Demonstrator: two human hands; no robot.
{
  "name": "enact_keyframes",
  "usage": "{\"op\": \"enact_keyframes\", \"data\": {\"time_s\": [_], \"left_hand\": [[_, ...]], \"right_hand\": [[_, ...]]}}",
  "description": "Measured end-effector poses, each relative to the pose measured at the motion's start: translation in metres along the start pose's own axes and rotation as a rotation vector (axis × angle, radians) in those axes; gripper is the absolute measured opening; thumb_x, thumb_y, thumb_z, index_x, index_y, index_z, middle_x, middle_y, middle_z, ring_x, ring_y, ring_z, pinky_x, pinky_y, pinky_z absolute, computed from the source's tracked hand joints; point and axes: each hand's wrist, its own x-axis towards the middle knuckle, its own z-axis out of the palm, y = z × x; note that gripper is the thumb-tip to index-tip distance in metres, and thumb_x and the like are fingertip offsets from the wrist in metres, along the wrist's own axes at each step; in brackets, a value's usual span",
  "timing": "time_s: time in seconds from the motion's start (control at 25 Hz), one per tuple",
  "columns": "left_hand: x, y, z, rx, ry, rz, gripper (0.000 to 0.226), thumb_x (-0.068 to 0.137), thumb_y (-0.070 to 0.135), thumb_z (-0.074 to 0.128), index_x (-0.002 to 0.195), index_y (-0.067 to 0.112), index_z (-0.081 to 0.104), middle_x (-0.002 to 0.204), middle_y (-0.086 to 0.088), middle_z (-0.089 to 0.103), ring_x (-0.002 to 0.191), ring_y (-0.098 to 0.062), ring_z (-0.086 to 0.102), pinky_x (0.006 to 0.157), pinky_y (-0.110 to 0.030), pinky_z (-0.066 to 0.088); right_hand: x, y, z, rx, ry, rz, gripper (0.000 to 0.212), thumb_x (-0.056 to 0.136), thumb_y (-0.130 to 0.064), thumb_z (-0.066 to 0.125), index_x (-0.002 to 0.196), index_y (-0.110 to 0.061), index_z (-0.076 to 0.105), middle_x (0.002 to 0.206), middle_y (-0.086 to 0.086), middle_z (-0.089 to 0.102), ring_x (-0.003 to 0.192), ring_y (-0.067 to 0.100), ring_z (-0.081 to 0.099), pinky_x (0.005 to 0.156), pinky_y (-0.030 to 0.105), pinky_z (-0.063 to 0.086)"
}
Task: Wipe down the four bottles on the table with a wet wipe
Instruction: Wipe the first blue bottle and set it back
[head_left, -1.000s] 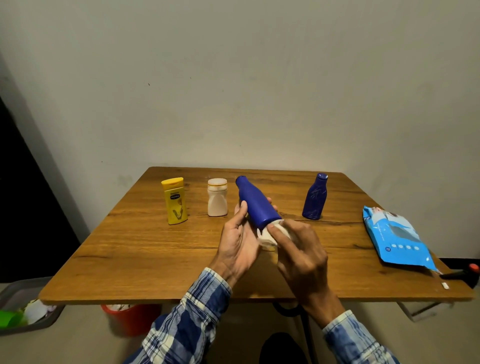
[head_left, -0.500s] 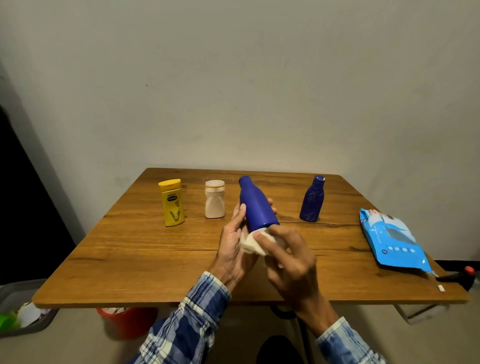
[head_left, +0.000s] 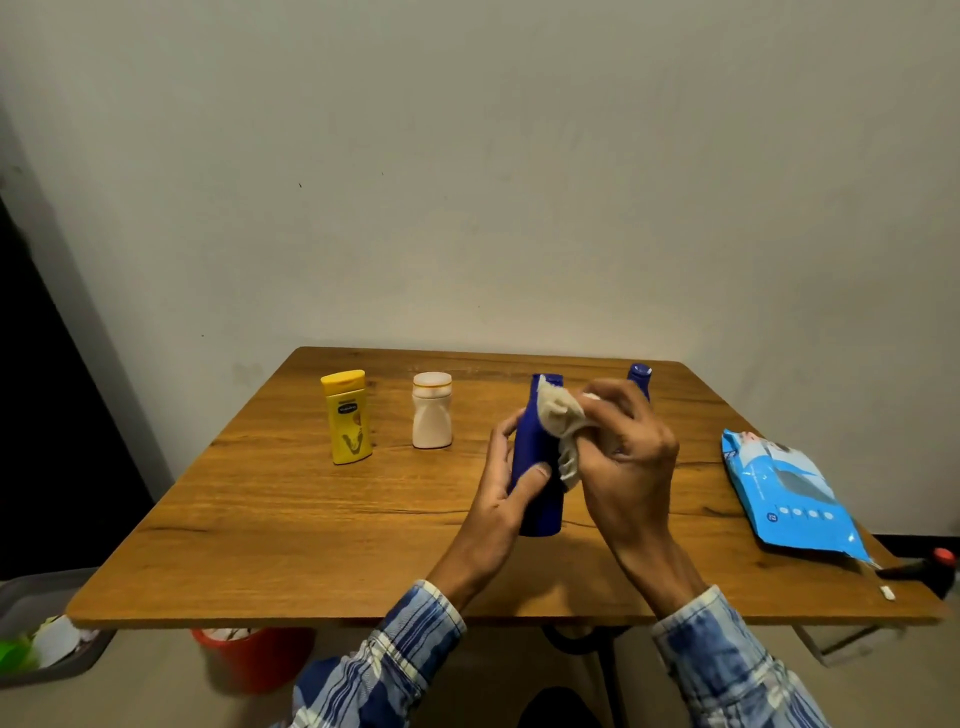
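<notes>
Centrally, a tall blue bottle (head_left: 543, 506) is held upright over the middle of a wooden table (head_left: 311, 519); whether its base touches the wood cannot be told. The left hand (head_left: 496, 493) grips its body, with the thumb across the front and the fingers curled round the far left side. The right hand (head_left: 631, 457) has its fingers curled round a crumpled off-white wet wipe (head_left: 558, 421), pressing it against the bottle's neck and upper right side. The bottle is plain deep blue and narrows toward the top. There are four bottles in all: this one, a yellow bottle (head_left: 349, 418) and a white bottle (head_left: 432, 410) standing to the left, and a dark blue bottle (head_left: 639, 374) mostly hidden behind the right hand. There is one wipe. One blue wipes pack (head_left: 789, 499) lies near the table's right edge.
</notes>
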Motion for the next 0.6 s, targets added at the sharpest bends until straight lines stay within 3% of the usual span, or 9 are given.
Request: {"op": "enact_keyframes", "data": {"time_s": [0.08,0.16,0.24,0.4,0.48,0.6], "left_hand": [[-0.001,0.000,-0.003,0.066,-0.034,0.021,0.060,0.100,0.016,0.057,0.148,0.040,0.029,0.144,-0.004,0.052,0.130,-0.022,0.056,0.108,-0.044,0.048],[-0.002,0.000,-0.010,0.094,-0.032,0.026,0.069,0.096,0.010,0.061,0.145,0.047,0.029,0.143,-0.006,0.052,0.129,-0.023,0.057,0.102,-0.042,0.053],[-0.002,-0.002,-0.016,0.164,-0.014,0.065,0.074,0.094,0.003,0.062,0.146,0.043,0.028,0.141,-0.004,0.053,0.125,-0.026,0.060,0.098,-0.044,0.055],[0.003,-0.012,-0.019,0.434,0.045,0.112,0.063,0.097,0.007,0.059,0.141,0.043,0.032,0.133,0.015,0.053,0.120,-0.010,0.058,0.101,-0.031,0.048],[0.006,-0.015,-0.019,0.497,0.042,0.117,0.063,0.097,0.007,0.059,0.141,0.044,0.032,0.135,0.009,0.051,0.120,-0.007,0.056,0.102,-0.030,0.049],[0.009,-0.018,-0.023,0.548,0.032,0.116,0.065,0.097,0.003,0.057,0.141,0.045,0.033,0.141,-0.003,0.049,0.123,0.002,0.053,0.101,-0.022,0.051]], "right_hand": [[0.002,-0.002,-0.001,-0.038,-0.034,-0.047,0.033,0.078,0.012,0.068,0.107,-0.004,0.073,0.110,0.011,0.062,0.096,0.019,0.062,0.076,0.023,0.055],[-0.013,-0.003,-0.001,-0.150,-0.187,-0.212,0.029,0.081,0.003,0.066,0.109,-0.004,0.071,0.115,0.015,0.060,0.099,0.022,0.061,0.075,0.027,0.057],[-0.025,-0.001,-0.007,-0.224,-0.308,-0.363,0.026,0.085,-0.008,0.061,0.109,-0.006,0.071,0.116,0.015,0.059,0.098,0.023,0.061,0.073,0.031,0.058],[0.004,0.001,-0.019,-0.051,-0.073,-0.095,0.031,0.085,-0.002,0.061,0.113,-0.008,0.072,0.112,0.011,0.062,0.100,0.020,0.060,0.076,0.027,0.054],[0.022,-0.004,-0.017,-0.082,-0.195,-0.085,0.037,0.082,0.005,0.063,0.114,-0.011,0.072,0.113,0.007,0.061,0.102,0.017,0.057,0.081,0.026,0.052],[0.027,-0.007,-0.013,-0.180,-0.454,-0.128,0.032,0.084,0.001,0.060,0.109,-0.013,0.073,0.110,0.002,0.059,0.101,0.011,0.052,0.082,0.027,0.052]]}}
